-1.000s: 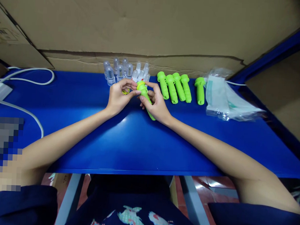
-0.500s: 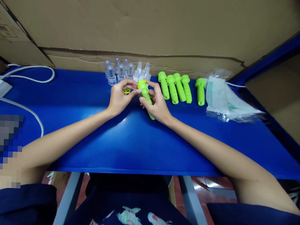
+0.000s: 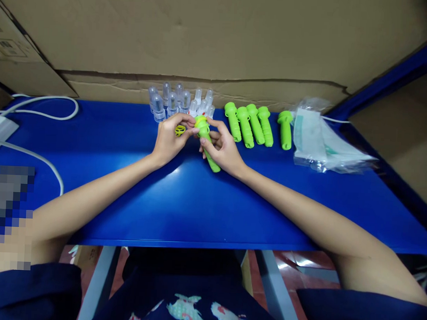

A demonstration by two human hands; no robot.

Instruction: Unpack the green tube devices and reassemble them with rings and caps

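A lime-green flashlight body [image 3: 210, 159] with a ribbed handle is held between my two hands, its wide head pointing away and its handle end toward me. A yellow ring [image 3: 200, 119] sits around that head. My left hand [image 3: 174, 137] pinches the head and ring from the left with thumb and fingers. From the right, my right hand [image 3: 225, 144] wraps the body, its fingertips partly hidden behind it. Several loose yellow rings [image 3: 180, 130] lie on the table by my left fingers. Just beyond stand clear domed covers [image 3: 159, 108] and small white-based clear pieces [image 3: 202, 105].
More green flashlight bodies [image 3: 245, 126] lie in a row to the right, one [image 3: 284, 130] apart. Beside it is a plastic bag [image 3: 313, 141]. White cables [image 3: 44, 155] and a blurred-out object [image 3: 7, 193] lie left. Cardboard [image 3: 205, 32] walls the blue table's [image 3: 183, 206] back.
The flashlight body has shifted slightly down and turned a little in my hands. My right thumb sits a bit farther up. Both hands keep hold of it.
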